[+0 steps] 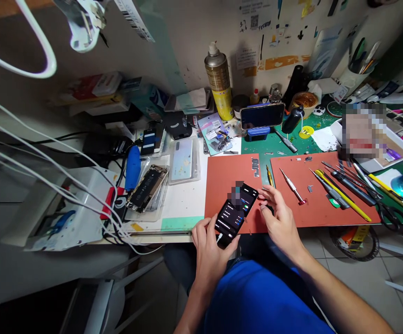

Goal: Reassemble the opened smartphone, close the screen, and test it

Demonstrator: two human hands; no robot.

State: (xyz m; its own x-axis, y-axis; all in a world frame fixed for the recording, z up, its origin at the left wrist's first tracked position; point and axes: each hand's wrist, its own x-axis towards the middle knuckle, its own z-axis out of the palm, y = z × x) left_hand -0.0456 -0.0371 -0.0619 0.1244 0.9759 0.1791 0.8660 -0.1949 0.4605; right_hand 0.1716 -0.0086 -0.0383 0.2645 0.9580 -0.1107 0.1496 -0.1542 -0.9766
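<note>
A smartphone (231,218) with a lit dark menu screen lies tilted over the front of the red-brown mat (222,174). My left hand (211,246) grips its lower end, thumb on one side and fingers on the other. By that end a white cable plug (219,238) shows between my fingers. Beside the phone's upper right corner is my right hand (277,215), its fingers loosely bent and apart, holding nothing; whether a fingertip touches the phone's edge I cannot tell. Just beyond it lie a gold screwdriver (269,175) and a silver screwdriver (292,185).
Another phone (262,116) leans on a blue stand, near a yellow spray can (218,81). An opened phone (148,188) sits on plastic cases at left. White cables (93,185) hang there. Tweezers, a yellow tool (342,195) and scissors (391,213) lie at right.
</note>
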